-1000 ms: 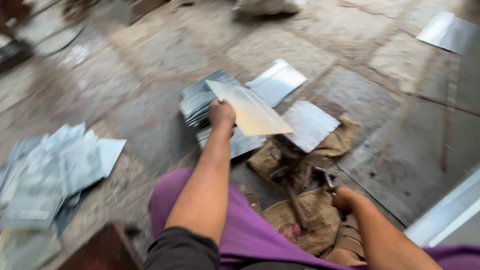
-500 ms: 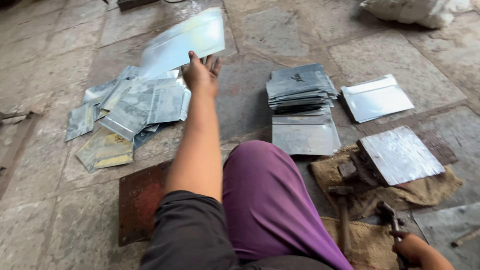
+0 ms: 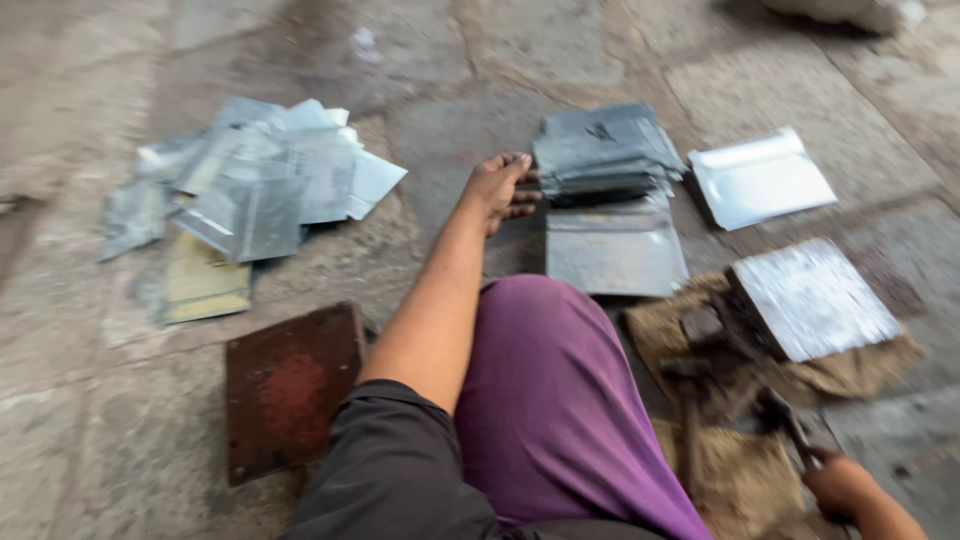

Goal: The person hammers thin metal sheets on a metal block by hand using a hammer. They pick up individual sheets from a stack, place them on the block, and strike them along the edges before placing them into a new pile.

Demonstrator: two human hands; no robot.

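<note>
Stone floor (image 3: 120,420): scattered sheets (image 3: 250,190) left, rusty plate (image 3: 290,390) near knee.

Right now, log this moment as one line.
left hand: reaching stack of metal sheets, fingers at its edge | right hand: gripping tool handle | scattered sheets: floor, left

Dark grey short sleeve on the left arm (image 3: 430,300); purple trousers — loose, plain; both forearms bare.
</note>
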